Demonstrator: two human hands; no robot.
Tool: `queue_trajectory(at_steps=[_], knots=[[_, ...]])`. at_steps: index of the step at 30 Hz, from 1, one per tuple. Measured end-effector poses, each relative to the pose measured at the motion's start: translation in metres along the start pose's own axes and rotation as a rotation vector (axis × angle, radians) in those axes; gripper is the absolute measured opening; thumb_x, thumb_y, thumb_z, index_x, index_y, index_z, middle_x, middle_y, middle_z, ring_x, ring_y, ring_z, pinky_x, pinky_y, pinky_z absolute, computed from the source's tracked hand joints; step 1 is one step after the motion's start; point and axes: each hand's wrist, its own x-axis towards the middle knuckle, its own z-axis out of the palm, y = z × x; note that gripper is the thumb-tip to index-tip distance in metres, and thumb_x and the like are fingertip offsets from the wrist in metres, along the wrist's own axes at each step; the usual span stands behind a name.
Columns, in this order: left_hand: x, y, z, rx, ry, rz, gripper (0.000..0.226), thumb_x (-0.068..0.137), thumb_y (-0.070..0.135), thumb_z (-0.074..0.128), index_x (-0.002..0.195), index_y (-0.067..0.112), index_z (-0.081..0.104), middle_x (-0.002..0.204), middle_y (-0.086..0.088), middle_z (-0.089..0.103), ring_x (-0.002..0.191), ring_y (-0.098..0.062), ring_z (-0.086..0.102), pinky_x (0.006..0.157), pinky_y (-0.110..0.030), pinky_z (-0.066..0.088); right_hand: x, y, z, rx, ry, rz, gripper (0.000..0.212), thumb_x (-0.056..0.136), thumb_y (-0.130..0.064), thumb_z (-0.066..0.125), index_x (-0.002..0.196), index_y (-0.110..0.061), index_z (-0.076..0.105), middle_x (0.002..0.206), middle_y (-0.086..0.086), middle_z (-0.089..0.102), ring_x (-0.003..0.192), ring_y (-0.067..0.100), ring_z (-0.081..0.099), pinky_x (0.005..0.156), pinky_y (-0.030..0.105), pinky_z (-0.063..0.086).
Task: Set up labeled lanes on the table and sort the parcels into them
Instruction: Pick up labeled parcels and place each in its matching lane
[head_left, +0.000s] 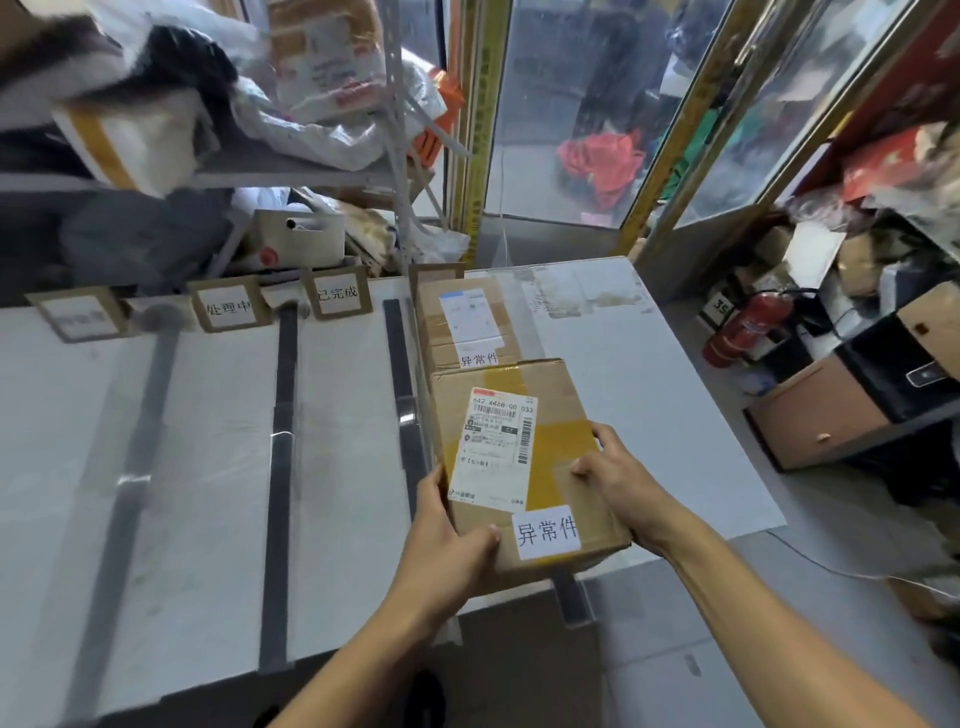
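Note:
A brown cardboard parcel (563, 410) with a shipping label and a white tag reading 异常件 lies at the near edge of the white table (208, 441). My left hand (449, 540) grips its near left corner. My right hand (621, 480) holds its right side, thumb on top. Behind it sits a second parcel (457, 317) with the same tag. Dark tape strips (283, 415) split the table into lanes. Cardboard-framed lane signs (337, 293) stand along the far edge.
A metal shelf (291, 171) piled with parcels and bags rises behind the table. Glass doors (582, 104) stand beyond. To the right are a red fire extinguisher (743, 330), boxes and a wooden drawer unit (815, 421) on the floor.

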Motion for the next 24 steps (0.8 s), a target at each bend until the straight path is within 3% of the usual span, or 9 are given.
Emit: queue_trajectory(at_steps=[8,12,16,19,24], knots=[[0.020,0.005,0.005,0.031,-0.027,-0.059,0.073,0.086,0.001,0.066,0.134,0.039,0.026,0.116,0.020,0.054,0.106,-0.016,0.065,0.067,-0.026,0.059,0.018,0.009,-0.002,-0.055,0.031,0.017,0.050,0.085,-0.026,0.050,0.134,-0.027,0.039,0.111,0.005,0.066,0.083,0.017,0.075,0.064,0.032,0.059],[0.027,0.006,0.004,0.037,-0.014,-0.063,0.074,0.087,-0.002,0.065,0.135,0.038,0.025,0.116,0.018,0.055,0.100,-0.013,0.066,0.064,-0.024,0.058,0.027,0.009,0.000,-0.054,0.032,0.020,0.054,0.080,-0.029,0.050,0.133,-0.028,0.039,0.110,0.004,0.066,0.081,0.016,0.075,0.063,0.032,0.058],[0.029,0.003,0.003,0.088,0.016,-0.049,0.075,0.088,0.002,0.065,0.141,0.037,0.024,0.128,0.008,0.055,0.112,-0.018,0.063,0.083,-0.038,0.060,0.035,0.010,-0.001,-0.090,0.025,0.033,0.053,0.075,-0.035,0.049,0.127,-0.035,0.041,0.107,0.000,0.068,0.085,0.017,0.074,0.069,0.038,0.061],[0.032,0.001,0.005,0.128,0.047,-0.036,0.072,0.085,0.004,0.065,0.138,0.038,0.029,0.136,0.003,0.050,0.123,-0.024,0.056,0.092,-0.047,0.056,0.039,0.010,0.001,-0.098,0.004,0.031,0.054,0.076,-0.036,0.049,0.129,-0.035,0.039,0.107,-0.001,0.068,0.082,0.014,0.074,0.063,0.031,0.059],[0.037,-0.003,0.009,0.285,0.070,0.001,0.066,0.085,0.007,0.062,0.124,0.049,0.030,0.134,0.007,0.039,0.132,-0.014,0.033,0.107,-0.046,0.045,0.043,0.017,0.000,-0.112,0.010,0.035,0.047,0.087,-0.029,0.047,0.132,-0.032,0.037,0.109,0.001,0.068,0.082,0.014,0.075,0.062,0.029,0.058]])
